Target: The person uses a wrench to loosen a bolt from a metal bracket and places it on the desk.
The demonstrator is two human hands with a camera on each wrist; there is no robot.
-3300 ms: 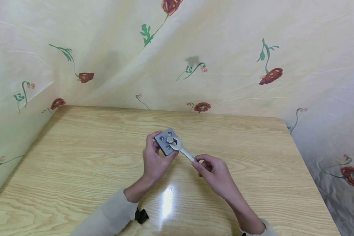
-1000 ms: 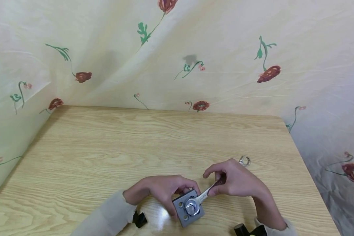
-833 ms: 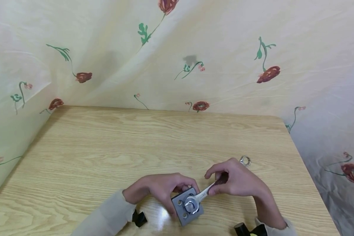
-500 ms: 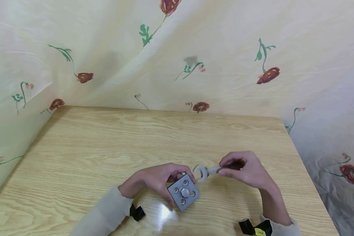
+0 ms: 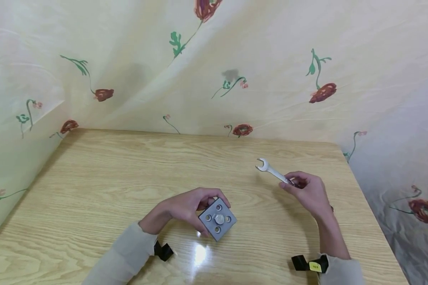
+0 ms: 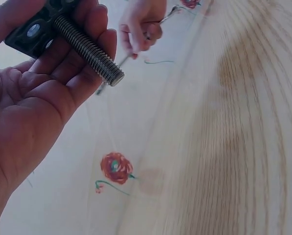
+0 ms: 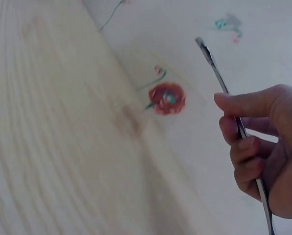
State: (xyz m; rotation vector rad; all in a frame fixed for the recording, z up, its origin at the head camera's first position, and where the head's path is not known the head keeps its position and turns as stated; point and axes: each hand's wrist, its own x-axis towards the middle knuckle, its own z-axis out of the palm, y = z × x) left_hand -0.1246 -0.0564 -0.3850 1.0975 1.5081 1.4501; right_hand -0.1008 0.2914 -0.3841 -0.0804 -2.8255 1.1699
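A square grey metal plate [image 5: 211,227] with several holes is held by its edges in my left hand [image 5: 190,206], low over the table. The hexagonal head of a bolt [image 5: 219,219] stands at the plate's centre. In the left wrist view the bolt's threaded shank [image 6: 87,49] sticks out from the plate's other face, beside my fingers. My right hand [image 5: 308,192], off to the right, grips a combination wrench [image 5: 275,172] by its handle. The wrench's open end points up and left, well apart from the bolt; in the right wrist view the wrench [image 7: 219,73] shows edge-on.
A wood-grain table [image 5: 128,170] lies beneath both hands. Cloth with printed flowers [image 5: 146,79] hangs behind it and along both sides. Black straps [image 5: 163,251] with small blocks sit at both wrists.
Earlier, the wrench sat around the bolt head, first with its open end, then its ring end. It has since come off, turned round and moved right and up; the plate has shifted slightly up-left.
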